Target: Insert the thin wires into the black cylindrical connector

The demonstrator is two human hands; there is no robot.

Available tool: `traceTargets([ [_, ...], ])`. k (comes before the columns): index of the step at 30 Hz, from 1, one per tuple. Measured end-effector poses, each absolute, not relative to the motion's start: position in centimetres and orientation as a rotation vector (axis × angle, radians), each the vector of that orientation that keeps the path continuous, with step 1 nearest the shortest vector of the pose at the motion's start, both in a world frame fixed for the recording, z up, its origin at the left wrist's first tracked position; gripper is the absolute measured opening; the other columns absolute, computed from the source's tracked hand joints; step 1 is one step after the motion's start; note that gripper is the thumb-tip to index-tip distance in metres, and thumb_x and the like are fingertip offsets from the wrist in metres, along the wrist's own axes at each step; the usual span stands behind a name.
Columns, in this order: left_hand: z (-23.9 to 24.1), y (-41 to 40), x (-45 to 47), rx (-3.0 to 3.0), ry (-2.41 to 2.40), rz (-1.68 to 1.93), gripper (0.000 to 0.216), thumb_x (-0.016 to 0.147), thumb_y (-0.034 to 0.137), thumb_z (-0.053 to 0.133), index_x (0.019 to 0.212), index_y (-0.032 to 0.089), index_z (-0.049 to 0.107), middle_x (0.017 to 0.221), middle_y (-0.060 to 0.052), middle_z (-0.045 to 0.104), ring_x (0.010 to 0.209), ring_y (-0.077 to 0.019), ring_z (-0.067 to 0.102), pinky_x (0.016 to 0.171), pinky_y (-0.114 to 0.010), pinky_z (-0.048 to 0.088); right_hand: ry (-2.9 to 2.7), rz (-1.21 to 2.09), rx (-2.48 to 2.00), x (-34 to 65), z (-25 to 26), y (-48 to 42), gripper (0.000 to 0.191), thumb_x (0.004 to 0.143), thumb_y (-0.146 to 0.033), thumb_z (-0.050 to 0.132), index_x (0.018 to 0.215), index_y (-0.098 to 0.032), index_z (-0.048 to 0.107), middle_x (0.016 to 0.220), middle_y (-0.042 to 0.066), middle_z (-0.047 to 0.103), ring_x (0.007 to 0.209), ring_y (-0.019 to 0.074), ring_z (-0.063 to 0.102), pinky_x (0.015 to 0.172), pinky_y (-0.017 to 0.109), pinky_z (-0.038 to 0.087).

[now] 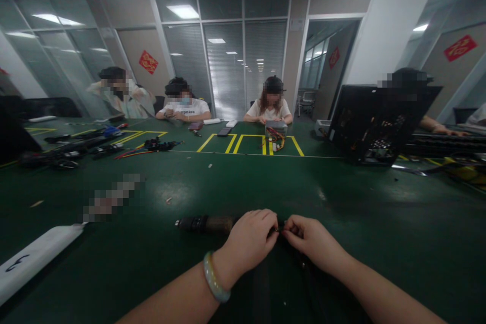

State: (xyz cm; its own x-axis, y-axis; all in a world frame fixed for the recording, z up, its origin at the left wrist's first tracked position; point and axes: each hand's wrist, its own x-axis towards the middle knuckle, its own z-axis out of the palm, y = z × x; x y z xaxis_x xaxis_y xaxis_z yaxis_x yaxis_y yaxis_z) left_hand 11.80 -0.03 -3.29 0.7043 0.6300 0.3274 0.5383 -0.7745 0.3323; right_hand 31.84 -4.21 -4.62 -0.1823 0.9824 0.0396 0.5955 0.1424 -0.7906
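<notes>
A dark cylindrical tool (212,224) with a metal tip lies on the green table (152,273), its tip to the left; it looks like an electric screwdriver. Its right part is hidden behind my left hand (250,235), which is closed, thumb and fingertips pinched together. Close by on the right, my right hand (317,240) is also closed in a pinch, fingertips almost meeting those of the left. A small dark piece shows between the fingertips, too small to name. Below my right hand, a dark cable-like strip (304,266) runs toward me.
A white object (38,258) with a black mark lies at left. Black cables (148,144) are piled farther back. A black computer case (375,124) stands at right. Across the table a co-worker (269,104) sits behind a power supply (276,125) with coloured wires; other people sit nearby.
</notes>
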Motion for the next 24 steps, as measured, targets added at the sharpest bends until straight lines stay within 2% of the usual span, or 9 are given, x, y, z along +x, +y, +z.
traceTargets([
  [24,-3.46,0.00,11.81,2.736,0.930,0.622,0.010,0.086,0.017,0.062,0.092,0.021,0.056,0.103,-0.001,0.062,0.098,-0.0200,0.059,0.092,-0.036,0.045,-1.857,0.876,-1.532,31.66,-4.47,-4.19,0.009,0.090,-0.024,0.058,0.084,-0.019,0.062,0.071,-0.003,0.063,0.063,0.0126,0.057,0.055,0.019,0.039],
])
